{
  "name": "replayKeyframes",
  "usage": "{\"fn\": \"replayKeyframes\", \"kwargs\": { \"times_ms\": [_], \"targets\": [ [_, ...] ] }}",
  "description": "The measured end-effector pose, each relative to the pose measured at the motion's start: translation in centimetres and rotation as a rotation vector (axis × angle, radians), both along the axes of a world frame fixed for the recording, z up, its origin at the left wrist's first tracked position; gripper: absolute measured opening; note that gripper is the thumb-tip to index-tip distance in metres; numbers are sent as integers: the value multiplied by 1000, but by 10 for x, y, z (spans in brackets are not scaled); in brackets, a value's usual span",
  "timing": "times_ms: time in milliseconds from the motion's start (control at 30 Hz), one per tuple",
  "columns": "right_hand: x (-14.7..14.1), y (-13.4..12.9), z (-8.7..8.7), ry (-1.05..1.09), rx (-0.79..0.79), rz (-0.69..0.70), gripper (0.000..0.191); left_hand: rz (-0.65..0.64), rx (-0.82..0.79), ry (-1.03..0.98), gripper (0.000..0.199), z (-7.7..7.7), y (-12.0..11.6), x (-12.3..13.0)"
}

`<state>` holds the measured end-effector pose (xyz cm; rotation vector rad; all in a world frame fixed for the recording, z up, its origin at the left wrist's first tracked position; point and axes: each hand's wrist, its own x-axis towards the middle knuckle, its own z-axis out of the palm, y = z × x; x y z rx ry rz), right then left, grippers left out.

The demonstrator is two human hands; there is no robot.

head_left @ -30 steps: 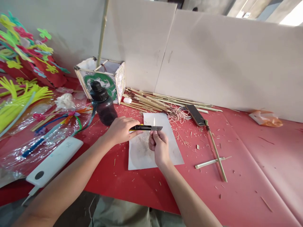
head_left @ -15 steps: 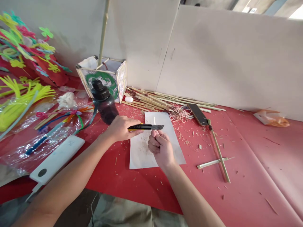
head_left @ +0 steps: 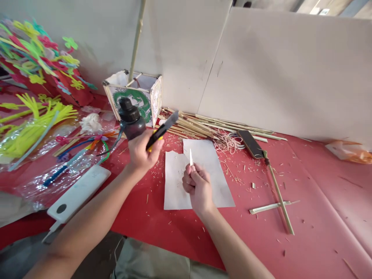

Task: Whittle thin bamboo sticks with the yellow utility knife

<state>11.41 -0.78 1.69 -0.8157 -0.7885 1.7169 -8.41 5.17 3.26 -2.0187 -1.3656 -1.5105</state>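
My left hand (head_left: 143,153) is closed around a black and yellow utility knife (head_left: 162,131), its blade out and pointing up to the right, away from my body. In a fist, my right hand (head_left: 198,186) pinches a small pale pointed sliver (head_left: 191,157), which looks like bamboo; its tip stands up above the thumb and the rest is hidden in the fingers. Beneath the right hand lies a white sheet of paper (head_left: 174,197) with a torn upper left edge and some shavings. A dark bottle (head_left: 130,120) stands just behind the left hand.
Bamboo strips (head_left: 194,126) and pinkish string (head_left: 228,143) lie along the wall beside a phone (head_left: 250,143). Crossed sticks (head_left: 280,193) lie at right. Leftward are a paper lantern box (head_left: 132,99), yellow pipe cleaners (head_left: 37,124) and a white power bank (head_left: 78,192). Shavings dot the red table (head_left: 139,224).
My left hand has drawn the knife away to the left and up from the sliver, tilting the blade upward. My right hand stays over the paper. The view has shifted slightly left.
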Motion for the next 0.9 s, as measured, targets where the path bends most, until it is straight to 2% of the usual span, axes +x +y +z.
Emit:
{"fn": "replayKeyframes", "kwargs": {
  "times_ms": [67,167,333,433,567,667,900],
  "targets": [
    [0,3,-1,39,-27,-34,23,-103,33,32,23,-1,-8,7],
    [5,6,1,79,-25,-23,21,-225,-88,132,24,-3,-15,18],
    [13,7,7,112,-3,61,23,-425,-318,297,27,-3,-6,15],
    [16,8,8,130,22,87,22,-506,-403,360,29,-3,0,9],
    [16,8,9,103,43,54,21,-542,-465,352,30,-4,1,9],
    [14,8,9,54,57,7,22,-537,-443,346,29,-4,0,9],
    [11,9,6,-152,74,-176,26,-413,-367,406,33,-8,2,10]
  ]
}}
